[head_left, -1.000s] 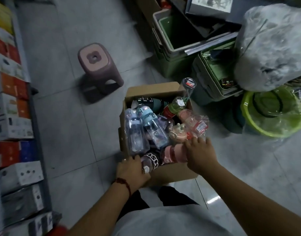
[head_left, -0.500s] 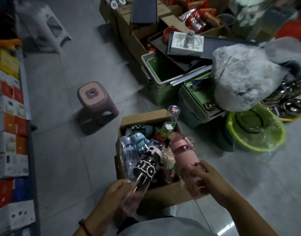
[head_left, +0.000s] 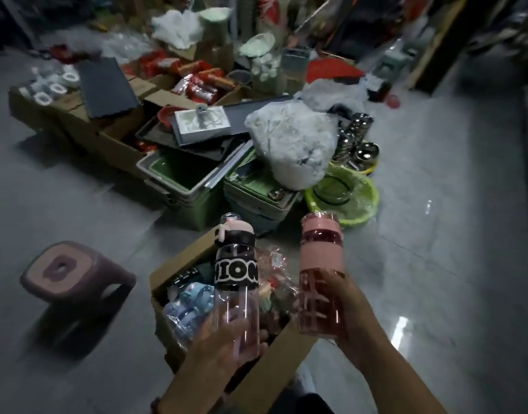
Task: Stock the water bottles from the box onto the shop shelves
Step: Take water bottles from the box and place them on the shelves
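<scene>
While the box [head_left: 182,259] at lower centre is seen part-full, 2 bottles are held upright above it: the black-banded bottle [head_left: 237,273] is gripped by the left hand [head_left: 224,339], the pink bottle [head_left: 321,264] by the right hand [head_left: 352,321]. Removal is judged done; carrying to shelves, not in view, is called for next.

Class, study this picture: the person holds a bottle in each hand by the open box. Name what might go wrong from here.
1. The left hand grips the black-banded bottle low near its base, and the right hand grips the pink bottle likewise; either bottle may tip or slip.
2. The stool and cardboard box stand close by on the floor, so a step away could trip.
</scene>
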Action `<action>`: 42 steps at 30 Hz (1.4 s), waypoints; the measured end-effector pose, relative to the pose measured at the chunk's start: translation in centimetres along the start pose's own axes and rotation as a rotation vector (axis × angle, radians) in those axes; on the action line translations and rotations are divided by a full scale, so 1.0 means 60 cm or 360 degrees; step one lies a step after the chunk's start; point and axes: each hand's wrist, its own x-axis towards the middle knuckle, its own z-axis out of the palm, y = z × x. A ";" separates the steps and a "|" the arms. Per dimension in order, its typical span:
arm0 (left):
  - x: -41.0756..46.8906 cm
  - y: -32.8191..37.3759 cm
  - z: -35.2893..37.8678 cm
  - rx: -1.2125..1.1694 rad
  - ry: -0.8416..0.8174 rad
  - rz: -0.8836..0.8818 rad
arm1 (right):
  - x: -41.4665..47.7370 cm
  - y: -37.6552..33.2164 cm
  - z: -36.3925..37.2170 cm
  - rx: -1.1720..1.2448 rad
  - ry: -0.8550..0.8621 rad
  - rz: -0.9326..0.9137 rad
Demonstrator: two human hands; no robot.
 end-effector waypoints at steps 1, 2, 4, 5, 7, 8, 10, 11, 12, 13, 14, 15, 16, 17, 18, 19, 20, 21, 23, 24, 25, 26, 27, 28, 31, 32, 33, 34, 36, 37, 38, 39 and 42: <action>-0.011 -0.004 0.004 -0.0043 -0.0109 0.0027 | -0.025 0.012 -0.007 0.0033 0.0053 -0.0045; -0.011 -0.001 0.014 0.0006 -0.0055 -0.0021 | -0.049 0.025 -0.016 0.0084 0.0100 -0.0064; -0.006 0.001 0.036 0.0208 -0.0093 -0.0019 | -0.092 0.050 -0.042 0.0179 0.0211 -0.0095; -0.007 -0.003 0.048 0.0266 -0.0194 0.0027 | -0.113 0.062 -0.056 0.0203 0.0290 -0.0131; -0.007 -0.009 0.076 0.0314 -0.0330 0.0029 | -0.154 0.081 -0.086 0.0276 0.0471 -0.0212; -0.005 -0.017 0.094 0.0333 -0.0391 0.0010 | -0.176 0.090 -0.102 0.0323 0.0544 -0.0245; 0.009 -0.031 0.141 0.0370 -0.0514 0.0015 | -0.219 0.106 -0.141 0.0403 0.0701 -0.0307; 0.013 -0.038 0.170 0.0382 -0.0598 -0.0027 | -0.243 0.111 -0.161 0.0420 0.0779 -0.0338; 0.014 -0.045 0.204 0.0306 -0.0714 -0.0156 | -0.268 0.115 -0.182 0.0429 0.0857 -0.0364; 0.008 -0.054 0.240 0.0209 -0.0830 -0.0284 | -0.292 0.118 -0.204 0.0440 0.0934 -0.0390; -0.004 -0.065 0.275 0.0125 -0.0910 -0.0351 | -0.316 0.120 -0.226 0.0467 0.1007 -0.0413; -0.015 -0.083 0.310 0.0114 -0.0950 -0.0369 | -0.341 0.121 -0.250 0.0505 0.1074 -0.0449; -0.028 -0.100 0.348 0.0121 -0.0997 -0.0377 | -0.366 0.122 -0.276 0.0533 0.1144 -0.0500; -0.041 -0.118 0.385 0.0152 -0.1047 -0.0386 | -0.392 0.124 -0.304 0.0545 0.1222 -0.0552; -0.049 -0.140 0.424 0.0188 -0.1078 -0.0393 | -0.419 0.126 -0.333 0.0546 0.1295 -0.0599; -0.053 -0.162 0.464 0.0242 -0.1116 -0.0397 | -0.450 0.129 -0.361 0.0542 0.1353 -0.0643; -0.066 -0.183 0.507 0.0306 -0.1170 -0.0432 | -0.483 0.134 -0.390 0.0535 0.1393 -0.0679; -0.082 -0.204 0.550 0.0379 -0.1223 -0.0457 | -0.518 0.142 -0.419 0.0533 0.1430 -0.0704; -0.121 -0.256 0.632 0.0471 -0.1309 -0.0428 | -0.591 0.161 -0.476 0.0543 0.1539 -0.0759; -0.145 -0.284 0.673 0.0495 -0.1334 -0.0399 | -0.627 0.172 -0.506 0.0573 0.1600 -0.0790; -0.170 -0.313 0.711 0.0519 -0.1359 -0.0400 | -0.663 0.184 -0.536 0.0615 0.1662 -0.0819; -0.195 -0.342 0.749 0.0536 -0.1386 -0.0406 | -0.696 0.197 -0.566 0.0654 0.1722 -0.0848; -0.220 -0.372 0.785 0.0561 -0.1405 -0.0416 | -0.731 0.210 -0.594 0.0687 0.1785 -0.0874; -0.242 -0.401 0.821 0.0591 -0.1421 -0.0428 | -0.765 0.224 -0.622 0.0727 0.1861 -0.0896; -0.307 -0.484 0.922 0.0649 -0.1557 -0.0507 | -0.869 0.262 -0.697 0.0845 0.2141 -0.0944; -0.329 -0.508 0.954 0.0673 -0.1626 -0.0539 | -0.902 0.276 -0.719 0.0863 0.2237 -0.0962; -0.349 -0.532 0.986 0.0711 -0.1695 -0.0557 | -0.935 0.288 -0.739 0.0871 0.2327 -0.0979; -0.366 -0.555 1.018 0.0751 -0.1763 -0.0564 | -0.967 0.302 -0.759 0.0869 0.2415 -0.0986; -0.396 -0.604 1.082 0.0835 -0.1918 -0.0569 | -1.027 0.331 -0.800 0.0867 0.2581 -0.0999; -0.410 -0.630 1.114 0.0859 -0.2016 -0.0592 | -1.055 0.346 -0.821 0.0865 0.2667 -0.1015; -0.425 -0.658 1.147 0.0878 -0.2117 -0.0625 | -1.081 0.360 -0.842 0.0861 0.2756 -0.1023; -0.440 -0.686 1.179 0.0899 -0.2213 -0.0651 | -1.106 0.371 -0.864 0.0863 0.2845 -0.1023; -0.491 -0.778 1.293 0.0978 -0.2409 -0.0666 | -1.181 0.404 -0.940 0.0915 0.3099 -0.1039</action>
